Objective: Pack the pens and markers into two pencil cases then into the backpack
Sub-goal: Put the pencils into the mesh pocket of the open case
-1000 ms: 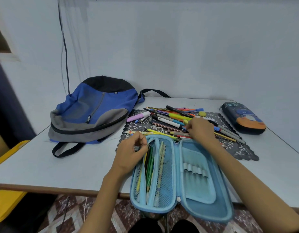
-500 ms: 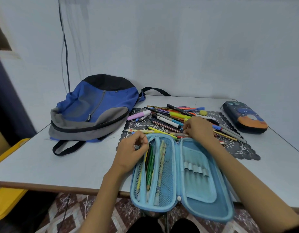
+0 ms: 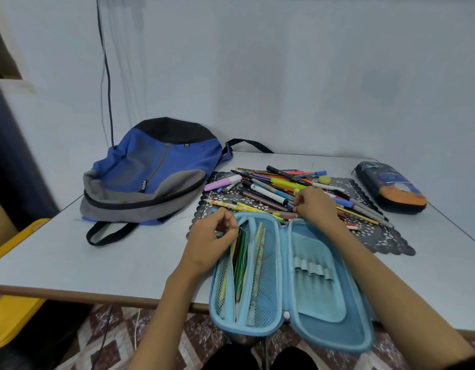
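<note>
Left hand (image 3: 211,243): grip closed, pinching the mesh pocket (image 3: 268,265) of the open blue pencil case (image 3: 319,297) at the tabletop (image 3: 97,252) edge | Right hand (image 3: 318,206): grip curled onto the pens and markers (image 3: 273,182) heaped just beyond that case | Count: two cases, the dark pencil case (image 3: 391,186) closed, beyond and right of it; one backpack (image 3: 156,166) beyond and left, labelled "puma"

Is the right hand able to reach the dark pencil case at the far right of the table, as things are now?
Probably yes. The right hand is at the pens, and only low pens and the mat lie between it and the dark pencil case; nothing tall blocks it.
</note>
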`<state>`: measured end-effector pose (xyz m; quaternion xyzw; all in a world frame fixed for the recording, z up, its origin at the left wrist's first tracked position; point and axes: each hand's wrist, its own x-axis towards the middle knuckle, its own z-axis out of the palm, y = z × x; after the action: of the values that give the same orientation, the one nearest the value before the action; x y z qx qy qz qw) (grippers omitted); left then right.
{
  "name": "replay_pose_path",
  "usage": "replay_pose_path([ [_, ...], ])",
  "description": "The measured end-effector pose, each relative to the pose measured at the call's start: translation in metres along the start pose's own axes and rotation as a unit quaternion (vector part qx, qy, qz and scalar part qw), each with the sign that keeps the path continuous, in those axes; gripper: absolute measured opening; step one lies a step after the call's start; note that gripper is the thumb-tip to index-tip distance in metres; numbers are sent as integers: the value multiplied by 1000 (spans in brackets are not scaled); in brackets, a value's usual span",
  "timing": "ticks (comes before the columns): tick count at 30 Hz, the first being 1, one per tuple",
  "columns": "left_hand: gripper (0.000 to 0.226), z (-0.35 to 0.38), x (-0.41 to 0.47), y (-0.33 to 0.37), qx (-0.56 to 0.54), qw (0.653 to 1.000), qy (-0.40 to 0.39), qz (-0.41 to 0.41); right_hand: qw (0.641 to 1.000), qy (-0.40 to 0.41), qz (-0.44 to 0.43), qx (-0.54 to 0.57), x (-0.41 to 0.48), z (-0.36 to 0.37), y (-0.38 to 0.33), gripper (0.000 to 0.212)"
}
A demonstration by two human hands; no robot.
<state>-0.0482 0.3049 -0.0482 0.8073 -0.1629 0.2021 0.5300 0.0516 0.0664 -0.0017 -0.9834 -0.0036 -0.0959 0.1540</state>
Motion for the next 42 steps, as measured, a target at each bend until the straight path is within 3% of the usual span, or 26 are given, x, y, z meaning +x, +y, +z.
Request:
replay_pose_path([
  [4, 9, 0, -1, 1, -9, 1000, 3, -3, 999, 27, -4, 41, -1, 1, 1, 13],
  [8, 10, 0, -1, 2, -12, 1000, 4, -6, 978, 124, -18, 167, -2, -3, -2, 8],
  [12, 12, 0, -1, 2, -15, 1000, 3, -7, 898, 212, -60, 380, -7, -23, -22, 4],
  [16, 11, 0, -1, 2, -15, 1000, 5, -6, 811, 276, -100, 505, -28, -45, -48, 7],
  [21, 17, 1, -2, 3, -20, 1000, 11, -8, 799, 166, -123, 565, -52, -46, -72, 7],
  [27, 14, 1, -2, 3, -11, 1000, 8, -4, 798, -41, -51, 599, -70, -16, -77, 16],
  [33, 9, 0, -1, 3, -2, 1000, 4, 4, 799, -190, -17, 570, -77, -6, -76, 27],
  [38, 7, 0, -2, 2, -1, 1000, 4, 3, 835, -260, -50, 483, -74, -10, -68, 28],
  [42, 9, -1, -2, 3, -6, 1000, 0, 1, 893, -225, -92, 379, -70, -7, -65, 28],
])
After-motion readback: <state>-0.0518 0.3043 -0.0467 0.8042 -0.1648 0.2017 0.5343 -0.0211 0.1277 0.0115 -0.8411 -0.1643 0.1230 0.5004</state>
